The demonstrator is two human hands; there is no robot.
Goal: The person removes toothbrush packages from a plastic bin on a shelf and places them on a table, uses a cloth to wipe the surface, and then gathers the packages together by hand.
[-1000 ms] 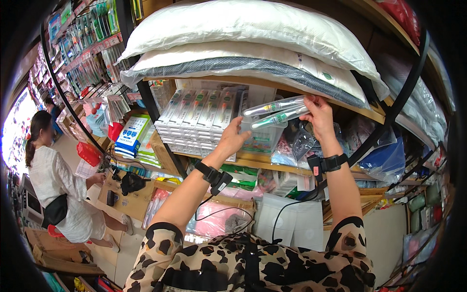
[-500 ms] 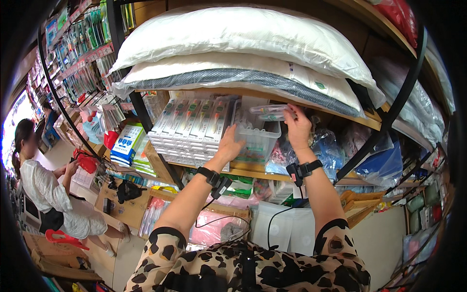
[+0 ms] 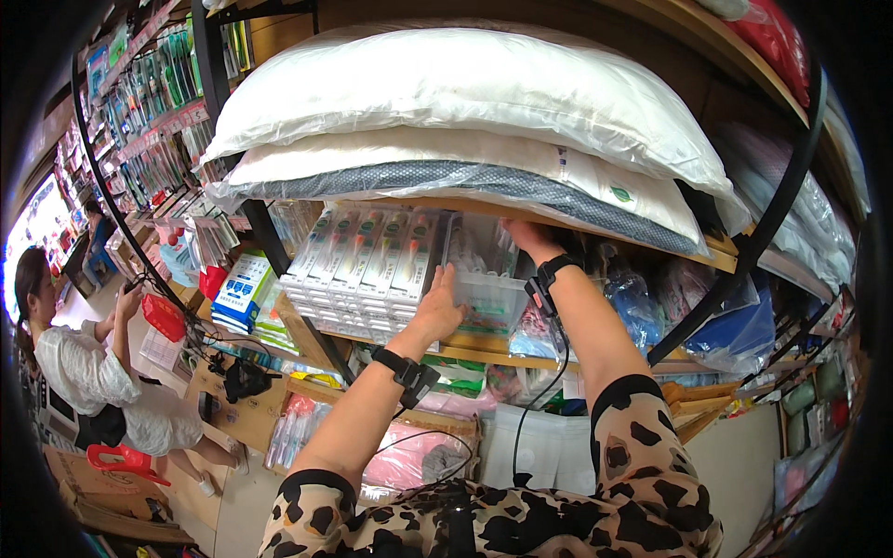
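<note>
My left hand lies at the front left corner of a clear plastic bin, its fingers stretched out between the bin and a neat stack of boxed toothbrushes. Loose slim packs in clear wrap show through the bin's wall. Over the bin's back part reaches my right hand. The upper shelf's edge and the angle hide its fingers, so whether a pack is in them does not show. Each of my wrists wears a black strap with a small device and cable.
Bagged white pillows overhang the shelf. Black uprights frame it. Right of the bin lie blue bagged goods. Blue-and-white packs stand at left. Beyond, a person in white stands near a red stool.
My right hand, which held clear toothbrush packs above the bin, has moved left and back under the upper shelf; the packs are out of sight. My left hand stays by the bin.
</note>
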